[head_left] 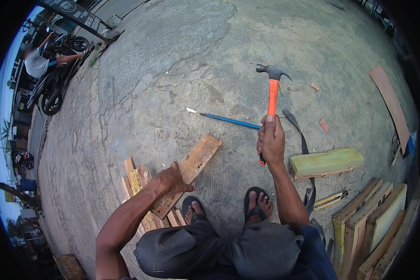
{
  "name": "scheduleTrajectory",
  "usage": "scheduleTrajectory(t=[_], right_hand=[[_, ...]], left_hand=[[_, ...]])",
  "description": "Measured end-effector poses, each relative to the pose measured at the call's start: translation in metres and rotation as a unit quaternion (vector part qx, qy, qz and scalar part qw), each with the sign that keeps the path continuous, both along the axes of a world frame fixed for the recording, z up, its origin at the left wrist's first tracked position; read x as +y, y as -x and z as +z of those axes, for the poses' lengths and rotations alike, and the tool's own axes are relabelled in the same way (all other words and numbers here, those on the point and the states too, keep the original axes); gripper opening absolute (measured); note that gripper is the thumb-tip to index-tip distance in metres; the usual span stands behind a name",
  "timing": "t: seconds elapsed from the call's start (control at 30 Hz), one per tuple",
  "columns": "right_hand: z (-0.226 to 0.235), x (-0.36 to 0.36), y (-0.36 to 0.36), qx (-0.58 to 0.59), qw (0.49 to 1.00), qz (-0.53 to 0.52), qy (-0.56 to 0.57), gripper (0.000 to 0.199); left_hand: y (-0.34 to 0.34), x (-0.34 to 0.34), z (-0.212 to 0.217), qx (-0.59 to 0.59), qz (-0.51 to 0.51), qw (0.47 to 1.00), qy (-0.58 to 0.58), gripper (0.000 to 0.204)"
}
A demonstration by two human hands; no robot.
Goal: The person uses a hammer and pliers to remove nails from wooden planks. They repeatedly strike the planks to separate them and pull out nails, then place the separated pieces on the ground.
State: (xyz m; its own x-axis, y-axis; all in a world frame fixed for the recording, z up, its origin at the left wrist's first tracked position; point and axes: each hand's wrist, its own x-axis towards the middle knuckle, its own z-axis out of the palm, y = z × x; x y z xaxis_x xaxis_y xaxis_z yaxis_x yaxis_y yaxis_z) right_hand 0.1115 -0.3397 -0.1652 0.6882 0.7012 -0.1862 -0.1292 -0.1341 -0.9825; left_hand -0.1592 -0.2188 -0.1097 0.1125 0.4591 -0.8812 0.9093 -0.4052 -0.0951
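Observation:
My right hand is wrapped round the orange handle of a claw hammer, its dark head raised and pointing away from me. On the left, my left hand grips a wooden board by its edge, fingers partly hidden beneath it. The board lies tilted, with thin nails sticking up at its far end. Beneath and beside it are several loose wood strips. A blue bar with a pale tip lies on the concrete behind the hammer.
To the right lie a yellow-topped block, a dark strap and stacked wooden pieces. A curved brown plank rests farther off. My sandalled feet are between the wood piles. A person sits on a motorbike at far left.

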Motion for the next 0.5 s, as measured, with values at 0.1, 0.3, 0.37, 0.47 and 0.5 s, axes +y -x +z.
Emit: scheduleTrajectory(t=[0.1,0.3,0.37,0.47,0.5], right_hand=[[-0.040,-0.001,0.029,-0.072,0.995,-0.066,0.023,0.041],[-0.072,-0.037,0.031,-0.189,0.904,0.260,0.280,0.045],[-0.047,-0.032,0.025,-0.189,0.935,0.210,0.214,0.041],[-0.001,-0.028,0.008,-0.201,0.964,0.125,0.123,0.039],[0.006,-0.027,0.003,-0.210,0.969,0.095,0.090,0.038]], left_hand=[[-0.007,0.001,0.000,0.010,-0.035,0.999,-0.012,0.100],[0.027,-0.020,-0.020,-0.016,-0.015,0.999,-0.039,0.100],[0.033,-0.024,-0.019,-0.022,-0.007,0.999,-0.043,0.098],[0.044,-0.029,-0.023,-0.070,-0.026,0.992,-0.098,0.102],[0.044,-0.029,-0.025,-0.099,-0.015,0.988,-0.116,0.102]])
